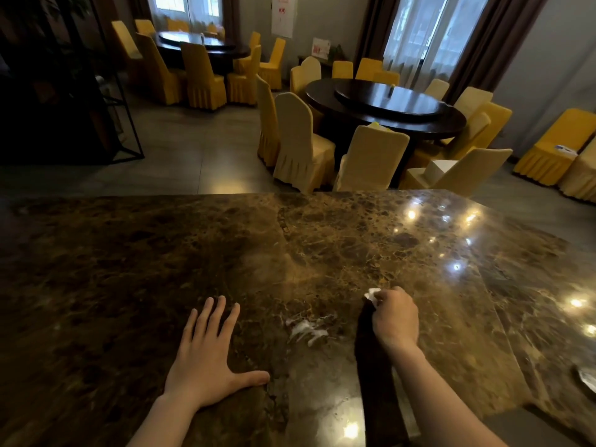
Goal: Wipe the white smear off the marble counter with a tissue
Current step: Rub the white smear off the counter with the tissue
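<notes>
1. The smear [306, 330] is a thin, streaky white patch on the brown marble counter [322, 240], between my two hands.
2. My right hand [395, 317] is curled closed around a small crumpled white tissue [371, 294], just beside the smear.
3. My left hand [206, 356] lies flat, fingers spread, holding nothing.

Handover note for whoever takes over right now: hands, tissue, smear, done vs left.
Left hand: open, flat on the marble counter, fingers spread, holding nothing.
Right hand: closed around a crumpled white tissue, low over the counter, just right of and beyond the smear.
White smear: streaky patch between the two hands, tissue not on it.
Done: tissue is in hand.
Left: bring the tissue onto the smear and wipe until the marble shows clean.
</notes>
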Motion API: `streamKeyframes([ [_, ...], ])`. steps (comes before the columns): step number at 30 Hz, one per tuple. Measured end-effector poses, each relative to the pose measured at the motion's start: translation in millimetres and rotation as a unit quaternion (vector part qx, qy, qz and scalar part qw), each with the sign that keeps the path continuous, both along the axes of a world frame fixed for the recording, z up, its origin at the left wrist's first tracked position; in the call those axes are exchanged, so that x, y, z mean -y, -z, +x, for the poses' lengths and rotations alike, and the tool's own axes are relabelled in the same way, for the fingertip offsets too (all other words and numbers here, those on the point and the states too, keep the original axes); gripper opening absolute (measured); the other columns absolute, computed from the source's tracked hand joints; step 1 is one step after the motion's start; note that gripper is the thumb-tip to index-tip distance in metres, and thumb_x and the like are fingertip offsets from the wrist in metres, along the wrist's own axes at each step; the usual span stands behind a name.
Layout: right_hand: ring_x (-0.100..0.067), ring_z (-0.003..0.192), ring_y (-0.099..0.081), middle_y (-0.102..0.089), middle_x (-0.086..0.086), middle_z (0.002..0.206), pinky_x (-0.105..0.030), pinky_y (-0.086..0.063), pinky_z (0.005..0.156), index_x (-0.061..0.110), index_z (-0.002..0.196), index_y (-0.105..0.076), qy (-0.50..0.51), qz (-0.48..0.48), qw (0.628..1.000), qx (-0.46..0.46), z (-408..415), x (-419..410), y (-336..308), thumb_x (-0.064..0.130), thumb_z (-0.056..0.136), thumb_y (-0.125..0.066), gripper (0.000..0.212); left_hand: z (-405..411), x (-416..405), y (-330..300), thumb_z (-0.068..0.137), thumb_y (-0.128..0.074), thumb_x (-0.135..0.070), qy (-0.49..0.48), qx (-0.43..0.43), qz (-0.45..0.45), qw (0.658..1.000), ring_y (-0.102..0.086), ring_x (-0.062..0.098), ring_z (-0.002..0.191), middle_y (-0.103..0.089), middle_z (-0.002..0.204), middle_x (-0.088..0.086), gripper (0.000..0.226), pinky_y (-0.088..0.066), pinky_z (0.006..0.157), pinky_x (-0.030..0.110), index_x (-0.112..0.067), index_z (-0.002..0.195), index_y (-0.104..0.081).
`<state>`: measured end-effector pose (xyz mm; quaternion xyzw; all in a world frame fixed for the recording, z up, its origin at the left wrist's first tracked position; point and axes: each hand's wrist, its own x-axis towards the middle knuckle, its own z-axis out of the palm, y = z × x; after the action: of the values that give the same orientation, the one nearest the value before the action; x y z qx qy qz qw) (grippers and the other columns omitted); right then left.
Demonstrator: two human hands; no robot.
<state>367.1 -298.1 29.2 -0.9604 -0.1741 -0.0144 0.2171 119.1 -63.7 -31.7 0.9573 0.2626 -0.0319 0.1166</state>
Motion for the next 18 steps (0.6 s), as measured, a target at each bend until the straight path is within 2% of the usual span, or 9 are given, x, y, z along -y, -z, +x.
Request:
streamKeyframes([
  [2,-0.030,0.094,-0.059,-0.060,-0.008,0.094,-0.038,-0.049,0.074,0.008,0.092,-0.077,-0.008,-0.044,0.999,0.017,-8,-3,4,0.002,0.091,-0.060,0.018,0,0,0,0.047,-0.017,-0.120,0.000,0.000,0.000,1.000,0.036,0.020,0.153,0.031,0.169,-0.002,0.149,0.020,0.128,0.049,-0.032,0.160,0.022],
  [5,-0.024,0.094,-0.055,-0.059,-0.003,0.095,-0.034,-0.047,0.073,0.012,0.094,-0.074,-0.076,-0.046,0.995,0.042,-34,-23,16,0.006,0.093,-0.059,0.016,1,0,2,0.047,-0.019,-0.120,-0.002,0.006,-0.004,1.000,0.036,0.020,0.153,0.030,0.170,-0.002,0.148,0.019,0.128,0.049,-0.033,0.160,0.022],
  [9,-0.020,0.080,-0.054,-0.049,0.008,0.079,-0.029,-0.037,0.066,0.017,0.088,-0.078,-0.174,-0.031,0.984,-0.002,-50,-40,14,0.011,0.089,-0.067,0.012,0,0,1,0.048,-0.020,-0.120,-0.001,0.005,-0.008,1.000,0.036,0.019,0.153,0.031,0.169,-0.002,0.147,0.019,0.128,0.049,-0.034,0.159,0.023],
  [12,-0.029,0.080,-0.062,-0.062,-0.004,0.080,-0.031,-0.040,0.067,0.011,0.086,-0.080,-0.074,0.034,0.997,-0.010,-27,-34,4,0.014,0.090,-0.069,0.011,1,0,1,0.047,-0.018,-0.120,-0.001,0.000,-0.004,1.000,0.039,0.019,0.152,0.034,0.168,-0.003,0.147,0.020,0.127,0.050,-0.034,0.158,0.026],
  [14,-0.033,0.086,-0.062,-0.063,-0.009,0.086,-0.034,-0.042,0.068,0.007,0.086,-0.078,-0.033,0.000,0.999,0.009,-20,-31,4,0.007,0.090,-0.063,0.015,0,0,3,0.047,-0.017,-0.120,-0.001,-0.003,-0.004,1.000,0.039,0.019,0.152,0.035,0.168,-0.003,0.148,0.020,0.127,0.049,-0.034,0.159,0.025],
  [18,-0.026,0.090,-0.056,-0.061,-0.004,0.090,-0.034,-0.044,0.069,0.010,0.087,-0.074,-0.117,-0.058,0.991,0.041,-47,-44,16,0.000,0.085,-0.062,0.015,1,-1,5,0.048,-0.019,-0.120,-0.002,0.007,-0.006,1.000,0.038,0.019,0.152,0.033,0.169,-0.003,0.146,0.019,0.128,0.050,-0.035,0.159,0.024],
])
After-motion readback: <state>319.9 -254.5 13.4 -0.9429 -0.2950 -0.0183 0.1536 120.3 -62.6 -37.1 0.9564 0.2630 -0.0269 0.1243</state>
